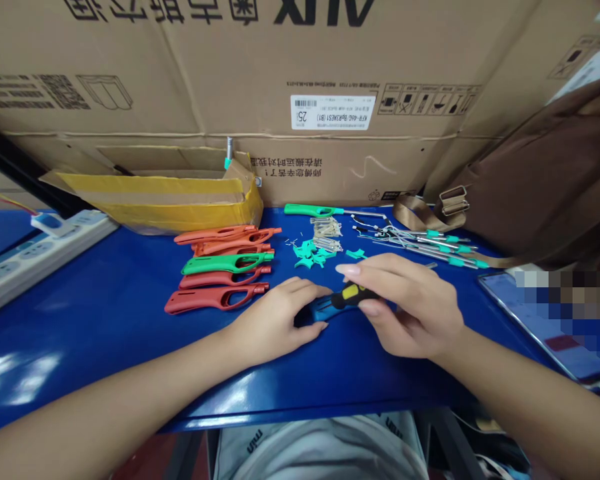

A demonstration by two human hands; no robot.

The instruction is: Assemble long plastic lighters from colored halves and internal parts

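The thumb and forefinger of the left hand (280, 317) are clamped on either side of a narrow blue plastic piece (326, 315), while the thumb and fingertips of the right hand (415, 303) are closed on a stubby black tool with yellow panels (351, 292), its slim end angled over the blue piece (whether the tip touches, I cannot tell). The blue piece sits between the two hands, low over the glossy blue tabletop (130, 373); its smooth surface is close in colour to the table, dark slot-like lines run along it, and the hands and tool hide too much to show its full outline. Just beyond the blue piece lies a loose heap of small teal plastic parts (307, 253), with bundles of pale, thin parts (326, 228) behind them and then a green plastic lighter with a metal rod (310, 211). Left of the blue piece is a row of red and orange plastic handles (195, 302), with one green plastic handle (205, 265) among them. Beyond the blue piece and to its right are slim metal tubes with teal ends (445, 252); farther right lies a flat phone (535, 317).
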